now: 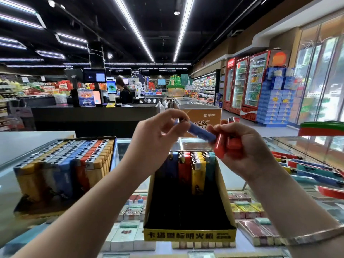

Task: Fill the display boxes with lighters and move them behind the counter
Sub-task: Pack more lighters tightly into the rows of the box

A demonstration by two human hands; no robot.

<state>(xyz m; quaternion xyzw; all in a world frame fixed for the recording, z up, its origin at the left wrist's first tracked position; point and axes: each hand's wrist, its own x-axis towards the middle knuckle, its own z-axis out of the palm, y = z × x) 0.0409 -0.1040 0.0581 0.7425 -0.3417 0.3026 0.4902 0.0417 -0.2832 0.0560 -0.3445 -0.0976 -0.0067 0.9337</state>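
A yellow-fronted display box point(189, 234) stands on the glass counter, mostly dark inside, with blue, red, yellow and teal lighters point(198, 166) standing at its far end. Above it my left hand point(158, 135) pinches the metal end of a blue lighter point(201, 132), which lies tilted across to my right hand. My right hand point(247, 146) grips red lighters point(226, 146), one with its metal top poking up. A full display box point(63, 164) of yellow, blue, grey and red lighters sits at the left.
Loose lighters point(312, 170) lie in a pile on the glass at the right. Cigarette packs point(130, 211) show under the glass counter top. A black checkout counter point(93, 112) with a person stands beyond, and a freezer chest point(202, 112) and drink fridges point(247, 86) are farther off.
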